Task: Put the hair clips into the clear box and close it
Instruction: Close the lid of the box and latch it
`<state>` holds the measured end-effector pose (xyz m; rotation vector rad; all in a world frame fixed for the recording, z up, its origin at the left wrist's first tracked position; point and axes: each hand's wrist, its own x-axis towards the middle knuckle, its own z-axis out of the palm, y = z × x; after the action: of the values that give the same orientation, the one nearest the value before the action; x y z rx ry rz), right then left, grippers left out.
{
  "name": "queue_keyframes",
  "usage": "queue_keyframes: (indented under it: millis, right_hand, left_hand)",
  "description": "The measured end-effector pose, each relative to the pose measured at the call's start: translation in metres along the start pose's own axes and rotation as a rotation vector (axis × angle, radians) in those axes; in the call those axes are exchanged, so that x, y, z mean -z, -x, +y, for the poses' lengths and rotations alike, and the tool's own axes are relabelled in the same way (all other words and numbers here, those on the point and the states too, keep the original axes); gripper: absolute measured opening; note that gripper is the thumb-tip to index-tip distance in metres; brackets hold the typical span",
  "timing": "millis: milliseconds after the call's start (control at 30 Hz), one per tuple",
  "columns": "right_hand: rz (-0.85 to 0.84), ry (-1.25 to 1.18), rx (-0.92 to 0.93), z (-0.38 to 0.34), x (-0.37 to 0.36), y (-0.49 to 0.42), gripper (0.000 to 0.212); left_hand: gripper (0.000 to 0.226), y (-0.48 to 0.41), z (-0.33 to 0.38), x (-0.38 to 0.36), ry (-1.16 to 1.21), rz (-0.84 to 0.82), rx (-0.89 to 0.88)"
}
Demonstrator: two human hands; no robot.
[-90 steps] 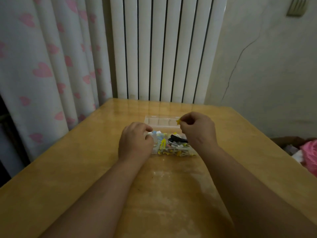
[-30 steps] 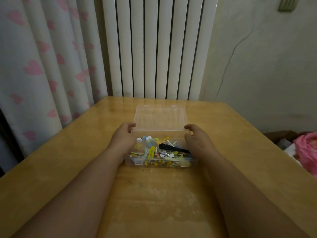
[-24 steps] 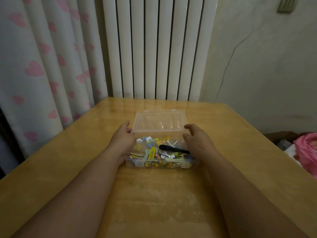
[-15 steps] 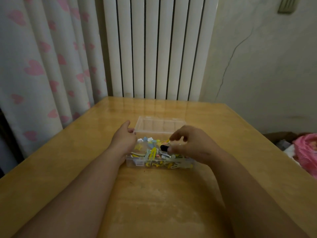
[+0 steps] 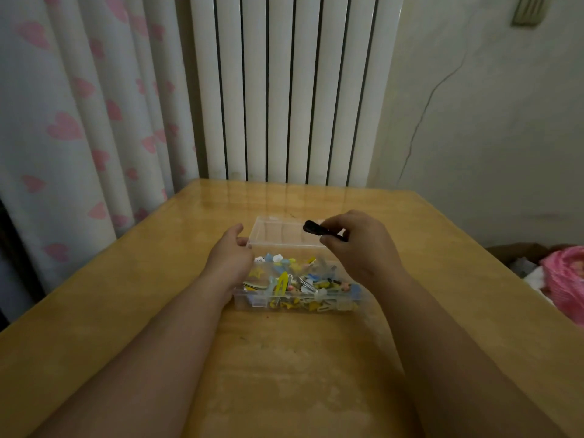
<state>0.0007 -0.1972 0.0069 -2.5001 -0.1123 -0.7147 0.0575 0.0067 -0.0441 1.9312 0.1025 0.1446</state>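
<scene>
Your left hand point(image 5: 232, 257) rests with relaxed fingers against the left wall of the clear box point(image 5: 300, 303), gripping nothing. The box is mid-surface point(image 5: 126, 295), lid point(image 5: 278, 233) up, coloured hair clips point(image 5: 294, 286) piled inside. Your right hand point(image 5: 360, 248) pinches a black clip point(image 5: 316, 229) above the lid.

A room in a home: a wooden desk point(image 5: 126, 311) stands against a white column radiator point(image 5: 284, 90), with white curtains printed with pink hearts point(image 5: 79, 121) at the left, a cracked plaster wall point(image 5: 489, 121), and pink fabric point(image 5: 565, 279) heaped at the right.
</scene>
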Motion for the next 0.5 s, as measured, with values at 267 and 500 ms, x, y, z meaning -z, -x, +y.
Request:
queue_keyframes:
  millis: [267, 500]
  right_hand:
    - [-0.143, -0.032, -0.152, 0.016, -0.014, 0.003, 0.022]
    - [-0.067, -0.057, -0.365, 0.032, -0.014, 0.004, 0.034]
  left_hand:
    - [0.053, 0.002, 0.001, 0.0, 0.018, -0.001, -0.008]
    - [0.06, 0.005, 0.009, 0.001, -0.009, -0.02, 0.013]
